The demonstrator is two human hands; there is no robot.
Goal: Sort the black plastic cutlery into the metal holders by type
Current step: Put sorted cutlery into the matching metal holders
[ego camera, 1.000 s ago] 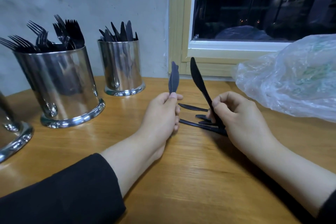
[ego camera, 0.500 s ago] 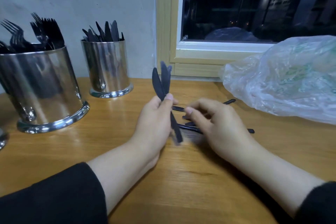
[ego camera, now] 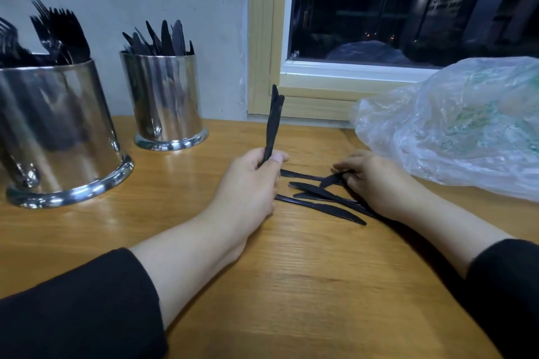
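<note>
Knives partly gathered, more to go.
Left hand [ego camera: 250, 183] grips upright knives [ego camera: 273, 122]; right hand [ego camera: 376, 181] pinches another from the loose knives [ego camera: 323, 201]; holders [ego camera: 166, 96] already hold cutlery.

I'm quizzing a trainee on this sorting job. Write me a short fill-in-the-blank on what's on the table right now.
1. The left hand holds a bundle of black ____ upright.
2. The right hand touches a knife lying on the ____.
3. The nearer metal holder is full of ____.
4. The plastic bag lies below the ____.

Missing words: knives; table; forks; window
</note>
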